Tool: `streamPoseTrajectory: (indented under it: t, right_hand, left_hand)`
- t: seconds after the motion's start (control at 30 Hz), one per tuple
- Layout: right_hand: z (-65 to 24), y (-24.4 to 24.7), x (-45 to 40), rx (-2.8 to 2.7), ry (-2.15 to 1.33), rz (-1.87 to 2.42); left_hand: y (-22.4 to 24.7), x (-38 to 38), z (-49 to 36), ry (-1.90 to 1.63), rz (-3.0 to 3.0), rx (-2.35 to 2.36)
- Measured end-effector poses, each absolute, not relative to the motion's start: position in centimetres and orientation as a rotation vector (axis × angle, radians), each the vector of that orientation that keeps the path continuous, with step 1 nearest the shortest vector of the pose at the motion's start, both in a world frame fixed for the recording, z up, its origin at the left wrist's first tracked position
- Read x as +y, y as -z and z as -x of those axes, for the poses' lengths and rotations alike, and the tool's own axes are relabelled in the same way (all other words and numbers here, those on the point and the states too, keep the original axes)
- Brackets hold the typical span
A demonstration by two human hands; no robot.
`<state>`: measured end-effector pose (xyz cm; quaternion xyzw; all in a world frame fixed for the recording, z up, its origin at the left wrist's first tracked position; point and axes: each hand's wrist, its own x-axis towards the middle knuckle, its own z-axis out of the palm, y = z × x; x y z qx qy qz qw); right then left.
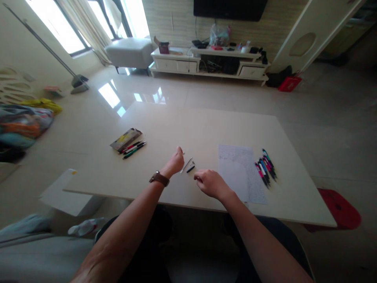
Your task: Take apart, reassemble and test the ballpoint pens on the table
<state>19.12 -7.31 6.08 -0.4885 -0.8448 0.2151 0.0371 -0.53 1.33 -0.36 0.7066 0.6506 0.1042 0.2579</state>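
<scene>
Forearms [128, 222] foremost, contents of hands [211, 184] barely visible

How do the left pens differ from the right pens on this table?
The left pens are fewer than the right pens. The left pens lie beside a box; the right pens lie by the paper. The left pens' far ends point rightward; the right pens' far ends point leftward. Both groups lie on the table.
</scene>
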Motion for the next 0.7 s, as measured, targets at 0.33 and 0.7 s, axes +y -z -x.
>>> streamPoseTrajectory:
  t: [0.33,0.7]
  right_hand:
    - [-19.8,-6.2,-6.0,-2.546,-0.696,1.440]
    - [-19.4,-5.1,-3.6,-2.082,-0.854,1.648]
  left_hand:
    - [2.3,0.0,0.4,-0.081,-1.819,1.800]
    - [-0.4,0.4,-0.8,-0.315,-1.798,1.565]
